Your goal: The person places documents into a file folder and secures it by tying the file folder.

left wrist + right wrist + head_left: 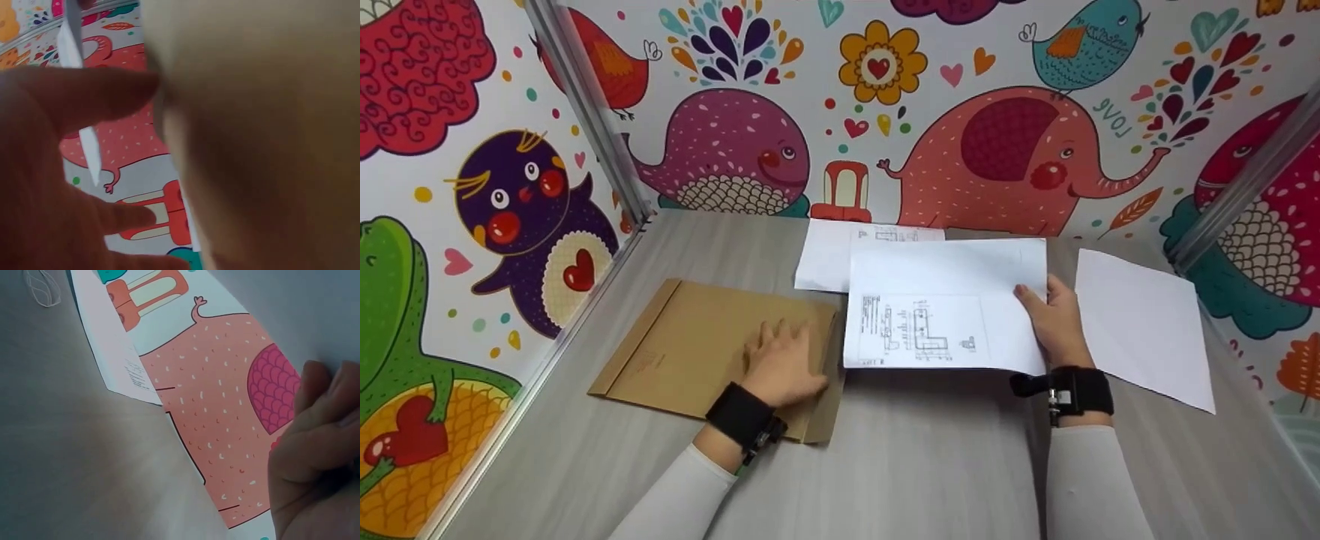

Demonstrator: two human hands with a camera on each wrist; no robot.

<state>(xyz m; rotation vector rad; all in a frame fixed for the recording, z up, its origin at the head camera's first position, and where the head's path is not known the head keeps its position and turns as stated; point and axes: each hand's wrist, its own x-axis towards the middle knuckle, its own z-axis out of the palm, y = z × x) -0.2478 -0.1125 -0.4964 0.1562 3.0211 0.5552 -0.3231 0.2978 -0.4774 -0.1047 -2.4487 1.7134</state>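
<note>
A brown paper envelope (pixel 712 349) lies on the left part of the table, with a folded strip along its left side and a flap on the right. My left hand (pixel 786 367) rests over its right half, fingers spread; in the left wrist view the thumb (pixel 107 93) touches the brown surface. My right hand (pixel 1054 319) pinches the right edge of white sheets (pixel 945 270), thumb on top and fingers beneath. A line drawing is printed on the top sheet's lower part. These sheets are raised off the table, and how many there are cannot be told.
Behind the held sheets lies another printed sheet (pixel 823 259), partly covered. A blank white sheet (pixel 1144 330) is at the right. The right wrist view shows a loop of pale string (pixel 44 289) on the table. Patterned walls (pixel 847 112) with metal corner posts enclose the grey table (pixel 930 457).
</note>
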